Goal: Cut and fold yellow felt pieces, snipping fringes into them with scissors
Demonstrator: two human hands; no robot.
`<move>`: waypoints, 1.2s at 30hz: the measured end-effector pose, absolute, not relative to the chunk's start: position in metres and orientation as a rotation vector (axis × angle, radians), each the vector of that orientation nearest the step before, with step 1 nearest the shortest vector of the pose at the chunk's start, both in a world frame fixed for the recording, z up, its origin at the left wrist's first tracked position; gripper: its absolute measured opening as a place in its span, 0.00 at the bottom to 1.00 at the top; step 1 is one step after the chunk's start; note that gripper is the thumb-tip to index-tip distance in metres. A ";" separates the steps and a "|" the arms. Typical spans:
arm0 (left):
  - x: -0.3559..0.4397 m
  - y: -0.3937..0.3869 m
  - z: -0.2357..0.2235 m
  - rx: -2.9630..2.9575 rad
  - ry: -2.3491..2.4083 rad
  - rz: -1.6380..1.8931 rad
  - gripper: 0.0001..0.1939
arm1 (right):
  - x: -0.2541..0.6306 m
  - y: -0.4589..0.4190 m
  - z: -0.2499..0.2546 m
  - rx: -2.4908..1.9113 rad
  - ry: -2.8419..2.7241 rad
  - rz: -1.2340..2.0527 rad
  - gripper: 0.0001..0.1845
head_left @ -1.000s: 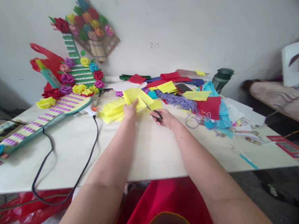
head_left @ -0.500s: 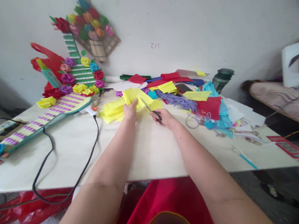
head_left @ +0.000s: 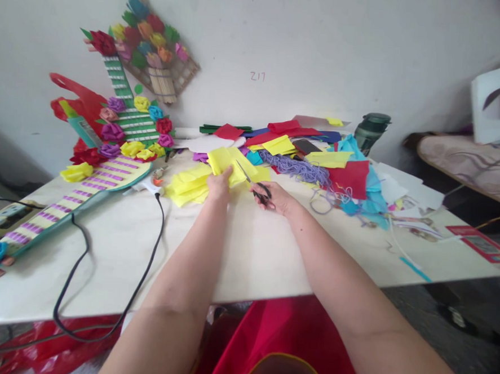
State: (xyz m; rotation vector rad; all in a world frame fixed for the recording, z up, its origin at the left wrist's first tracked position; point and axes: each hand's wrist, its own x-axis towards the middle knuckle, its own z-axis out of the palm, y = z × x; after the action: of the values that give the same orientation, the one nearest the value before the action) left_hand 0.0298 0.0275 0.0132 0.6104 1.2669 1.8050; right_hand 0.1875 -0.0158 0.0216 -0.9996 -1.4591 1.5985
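My left hand [head_left: 219, 184] grips a folded piece of yellow crepe paper [head_left: 220, 159] above the table. In my right hand [head_left: 277, 198] is a pair of dark-handled scissors [head_left: 261, 194], my fingers around the handles. The blades point up and left, against the right side of the held paper; whether they are apart I cannot make out. More yellow crepe sheets [head_left: 186, 184] lie crumpled on the table, left of and beneath my left hand.
At the back are stacked red paper [head_left: 347, 179], purple yarn [head_left: 298, 168] and a dark green bottle [head_left: 371, 132]. On the left stands a flower-decorated guitar shape [head_left: 127, 122]. A white glue gun [head_left: 148, 184] with a black cord [head_left: 161, 227] lies nearer. White scraps [head_left: 419, 191] lie right.
The scissors have turned slightly in my right hand, and their handles look wider apart. My left hand and its paper have shifted very slightly right.
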 end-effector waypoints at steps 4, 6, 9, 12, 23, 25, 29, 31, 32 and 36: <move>0.032 0.025 0.014 0.632 1.243 1.795 0.10 | 0.186 -0.015 0.020 -0.995 -1.442 1.591 0.18; 0.033 0.024 0.015 0.628 1.248 1.800 0.09 | 0.185 -0.015 0.020 -1.000 -1.427 1.587 0.18; 0.033 0.024 0.015 0.611 1.256 1.804 0.09 | 0.183 -0.016 0.020 -1.023 -1.408 1.570 0.17; 0.033 0.025 0.015 0.611 1.244 1.799 0.09 | 0.181 -0.014 0.018 -1.044 -1.397 1.552 0.16; 0.030 0.026 0.014 0.589 1.280 1.799 0.10 | 0.175 -0.014 0.018 -1.096 -1.418 1.471 0.16; 0.030 0.026 0.015 0.583 1.274 1.804 0.10 | 0.176 -0.014 0.016 -1.097 -1.418 1.483 0.16; 0.031 0.024 0.016 0.593 1.252 1.799 0.09 | 0.179 -0.012 0.014 -1.049 -1.411 1.543 0.16; 0.033 0.023 0.018 0.596 1.249 1.794 0.09 | 0.180 -0.011 0.013 -1.029 -1.413 1.557 0.17; 0.033 0.022 0.018 0.598 1.249 1.792 0.08 | 0.181 -0.011 0.013 -1.023 -1.413 1.559 0.17; 0.036 0.020 0.020 0.602 1.241 1.791 0.07 | 0.181 -0.012 0.015 -1.028 -1.410 1.553 0.19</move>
State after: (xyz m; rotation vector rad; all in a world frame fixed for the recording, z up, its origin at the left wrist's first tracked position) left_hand 0.0357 0.0198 0.0196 0.6017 1.2415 1.7909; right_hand 0.1814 -0.0119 0.0150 -1.0276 -1.4099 1.5534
